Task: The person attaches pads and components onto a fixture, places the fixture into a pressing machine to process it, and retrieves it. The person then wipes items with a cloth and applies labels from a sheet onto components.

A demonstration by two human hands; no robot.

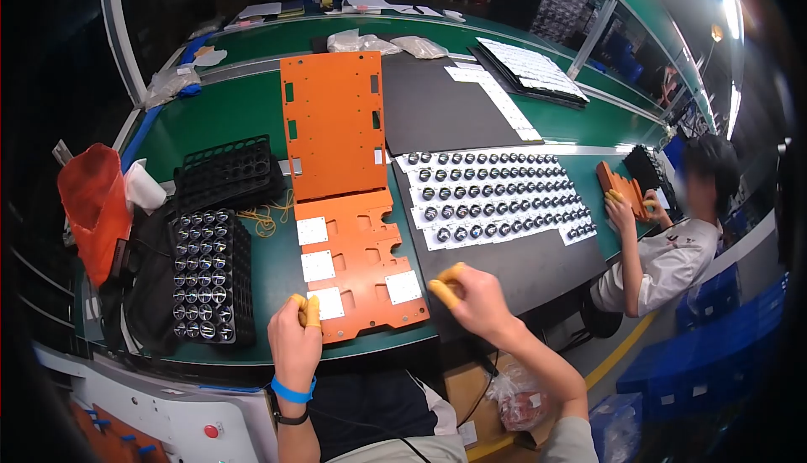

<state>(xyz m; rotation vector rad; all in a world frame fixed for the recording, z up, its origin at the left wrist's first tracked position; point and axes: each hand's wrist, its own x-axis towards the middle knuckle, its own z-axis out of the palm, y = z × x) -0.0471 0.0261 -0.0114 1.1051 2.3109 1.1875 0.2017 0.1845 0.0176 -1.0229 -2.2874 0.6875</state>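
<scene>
The orange fixture [361, 265] lies hinged open on the table, its lid [332, 126] flat behind the base. White square plates sit on the base: an upper one [312, 230], a middle one [319, 266], a lower left one [330, 302] and one at right [403, 287]. At the lower left plate's outer edge is my left hand [296, 337], fingers curled in, yellow covers on the fingertips; whatever they hold is hidden. My right hand [477, 299] hovers right of the base, its yellow-covered thumb and forefinger apart, nothing visible between them.
Black trays of round lens-like parts [202, 278] stand at left, before an empty black tray [227, 164]. Rows of white plates with black round parts [496, 198] cover a dark board [521, 269]. Another person [664, 265] handles an orange fixture [620, 185] at right.
</scene>
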